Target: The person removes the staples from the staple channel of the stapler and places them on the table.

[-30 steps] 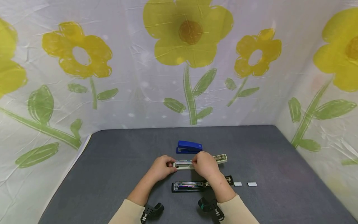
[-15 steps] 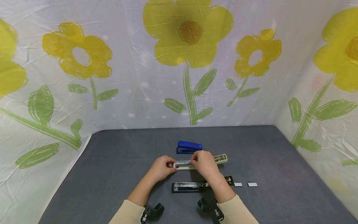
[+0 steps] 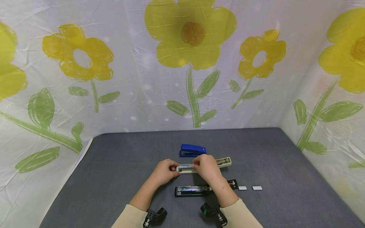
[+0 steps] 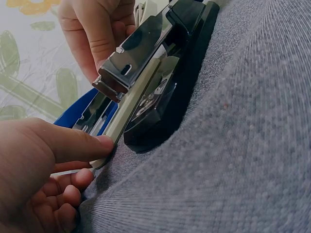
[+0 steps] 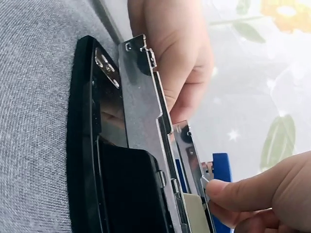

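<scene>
We look on a dark grey table; across it sit a blue stapler, farthest from us, a cream stapler, opened out, in the middle, and a black stapler, also opened, nearest us; a small white piece lies just beside the black stapler's right end; a second white piece, farther right.

Flower-printed backdrop behind grey tabletop

Counting three staplers, two loose white strips, two black wrist devices, two sleeves, five printed flowers and one desk.
</scene>
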The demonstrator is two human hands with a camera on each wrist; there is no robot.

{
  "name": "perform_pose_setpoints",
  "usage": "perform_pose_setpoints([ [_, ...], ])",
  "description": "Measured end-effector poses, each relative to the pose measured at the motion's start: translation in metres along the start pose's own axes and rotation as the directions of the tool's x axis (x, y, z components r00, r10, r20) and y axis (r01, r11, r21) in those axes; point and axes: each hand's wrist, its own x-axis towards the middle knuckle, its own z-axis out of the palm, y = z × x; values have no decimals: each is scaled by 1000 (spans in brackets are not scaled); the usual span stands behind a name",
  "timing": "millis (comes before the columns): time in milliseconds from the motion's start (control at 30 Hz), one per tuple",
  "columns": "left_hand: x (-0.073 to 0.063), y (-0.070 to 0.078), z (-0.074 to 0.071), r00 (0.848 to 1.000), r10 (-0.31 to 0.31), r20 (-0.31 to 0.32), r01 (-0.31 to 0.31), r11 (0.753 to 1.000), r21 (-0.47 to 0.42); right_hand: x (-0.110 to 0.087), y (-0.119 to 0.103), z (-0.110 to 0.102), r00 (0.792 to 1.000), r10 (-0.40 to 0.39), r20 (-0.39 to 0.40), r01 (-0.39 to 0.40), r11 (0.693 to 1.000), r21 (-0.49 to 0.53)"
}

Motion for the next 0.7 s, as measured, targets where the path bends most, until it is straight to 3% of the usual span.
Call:
perform_pose_setpoints([
  [433, 1, 0, 0, 1000, -2, 2, 2, 1000, -4, -2, 2, -6, 999, -22, -47, 22, 1000, 8],
  [700, 0, -1, 1, 1000, -9, -8, 9, 1000, 1, -3, 4, -22, 1000, -28, 6, 28, 999, 45],
])
